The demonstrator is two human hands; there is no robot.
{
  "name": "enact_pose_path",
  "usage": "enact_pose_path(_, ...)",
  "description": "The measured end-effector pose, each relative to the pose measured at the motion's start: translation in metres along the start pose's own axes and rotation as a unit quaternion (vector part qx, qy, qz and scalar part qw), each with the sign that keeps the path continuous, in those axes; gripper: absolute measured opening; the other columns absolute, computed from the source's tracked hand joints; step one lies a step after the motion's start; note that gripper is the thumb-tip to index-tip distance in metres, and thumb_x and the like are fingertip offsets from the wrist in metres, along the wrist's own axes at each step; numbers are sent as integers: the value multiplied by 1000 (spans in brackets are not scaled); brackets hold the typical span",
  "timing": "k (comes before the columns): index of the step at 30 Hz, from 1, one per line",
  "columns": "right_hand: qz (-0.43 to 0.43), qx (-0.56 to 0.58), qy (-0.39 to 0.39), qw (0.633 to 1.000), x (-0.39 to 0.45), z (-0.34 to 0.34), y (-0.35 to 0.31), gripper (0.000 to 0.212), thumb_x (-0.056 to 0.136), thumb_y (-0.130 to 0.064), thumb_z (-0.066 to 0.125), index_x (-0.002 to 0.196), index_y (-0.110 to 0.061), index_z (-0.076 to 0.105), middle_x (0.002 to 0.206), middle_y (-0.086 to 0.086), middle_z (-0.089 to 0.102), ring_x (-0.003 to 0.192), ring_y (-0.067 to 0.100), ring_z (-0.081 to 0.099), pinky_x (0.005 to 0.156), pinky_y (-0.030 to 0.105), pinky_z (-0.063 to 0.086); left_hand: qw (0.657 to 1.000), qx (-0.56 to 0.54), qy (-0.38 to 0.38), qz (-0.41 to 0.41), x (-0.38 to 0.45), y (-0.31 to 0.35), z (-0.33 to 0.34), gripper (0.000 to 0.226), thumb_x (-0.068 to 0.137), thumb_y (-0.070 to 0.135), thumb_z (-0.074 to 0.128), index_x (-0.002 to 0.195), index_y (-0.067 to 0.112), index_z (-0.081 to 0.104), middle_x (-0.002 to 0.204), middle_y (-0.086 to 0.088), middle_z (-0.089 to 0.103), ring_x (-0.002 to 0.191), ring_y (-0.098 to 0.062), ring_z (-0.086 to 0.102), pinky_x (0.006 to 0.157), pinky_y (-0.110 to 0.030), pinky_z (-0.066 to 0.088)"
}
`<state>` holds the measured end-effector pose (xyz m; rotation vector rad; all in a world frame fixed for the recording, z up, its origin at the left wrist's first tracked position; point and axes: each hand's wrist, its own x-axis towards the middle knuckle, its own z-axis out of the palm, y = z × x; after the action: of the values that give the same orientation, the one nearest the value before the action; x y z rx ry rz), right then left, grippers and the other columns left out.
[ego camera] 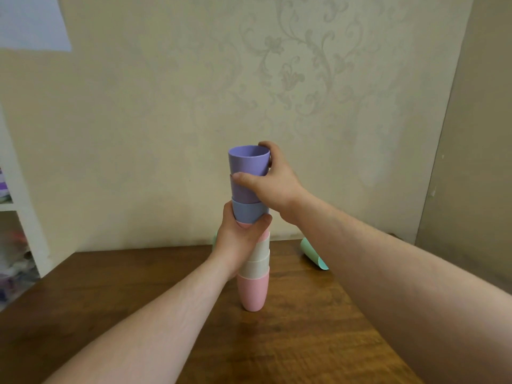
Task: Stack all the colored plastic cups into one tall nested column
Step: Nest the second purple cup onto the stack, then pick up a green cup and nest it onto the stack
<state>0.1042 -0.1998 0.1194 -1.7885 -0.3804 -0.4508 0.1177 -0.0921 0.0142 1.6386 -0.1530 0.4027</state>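
A nested column of cups (253, 273) stands on the wooden table (304, 342): pink at the bottom, white ones above, then blue and purple. My left hand (238, 239) grips the column around its middle, just under the blue cup (248, 212). My right hand (274, 181) holds the top purple cup (248, 162), thumb across its front and fingers behind the rim. A mint green cup (314, 253) lies on its side at the back right of the table. Another mint shape (214, 239) peeks out behind my left hand.
A beige patterned wall rises directly behind the table. A white shelf unit (16, 217) with blurred items stands at the left. The table's front edges run diagonally at the lower left and lower right.
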Motion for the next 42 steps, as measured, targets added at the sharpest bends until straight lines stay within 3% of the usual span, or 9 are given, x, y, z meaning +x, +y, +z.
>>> enact_pose_path(6,-2,16,3,1000,3,3,5,72,84,-25,81,144,-32,43,126,-7,61,111,18,66,86,39,63,1000,1,13,4,2,-6,3,61,86,35,87,133,31,48,111,6,71,98,-17,73,73,-32,58)
enact_pose_path(12,-31,34,-10,999,5,1,19,75,89,-39,83,150,-36,39,132,-13,58,115,7,63,94,32,58,999,41,-25,-14,2,-28,2,67,76,43,89,133,36,55,119,7,75,106,-15,73,90,-41,64)
enact_pose_path(16,-27,72,42,996,21,-11,38,73,101,-57,54,165,-31,30,138,-7,49,114,-7,53,97,20,38,1000,18,-7,-16,7,-31,9,73,77,38,92,137,40,51,117,11,74,107,-17,74,93,-45,64)
enact_pose_path(20,63,-99,155,981,37,-40,89,63,94,-46,63,153,-32,47,149,3,46,128,20,56,109,40,48,1000,-17,3,-12,16,-39,18,69,78,28,95,135,36,56,115,10,77,106,-17,77,93,-43,64)
enact_pose_path(24,176,-326,110,922,27,-66,150,63,91,-30,67,151,-30,47,156,6,39,140,34,43,106,48,48,999,-35,6,-12,24,-45,26,63,79,22,95,128,38,58,112,12,79,101,-13,78,91,-38,64)
enact_pose_path(27,242,-401,59,881,11,-76,192,70,92,-40,69,156,-35,40,162,5,36,143,37,37,110,53,46,999,-36,1,-9,29,-50,27,62,78,22,95,126,39,59,110,12,80,99,-13,79,89,-38,64)
enact_pose_path(31,297,-394,-32,869,-15,-70,236,81,90,-59,69,160,-48,31,166,5,30,140,40,45,114,50,45,1000,-28,1,-3,31,-55,24,60,79,21,95,123,40,59,109,13,80,92,-5,78,83,-30,62)
enact_pose_path(37,287,-370,-13,884,-39,-56,241,75,92,-36,71,155,-51,34,150,3,26,110,31,62,93,43,60,1000,-20,3,-4,31,-55,24,60,77,24,95,123,41,60,105,16,80,93,-7,78,86,-35,64)
enact_pose_path(42,305,-330,-46,892,-38,-62,215,100,83,-43,81,163,-44,22,159,6,38,135,31,55,108,45,53,1000,-3,8,-10,26,-51,22,62,76,28,96,122,41,58,109,13,80,99,-14,78,90,-40,63)
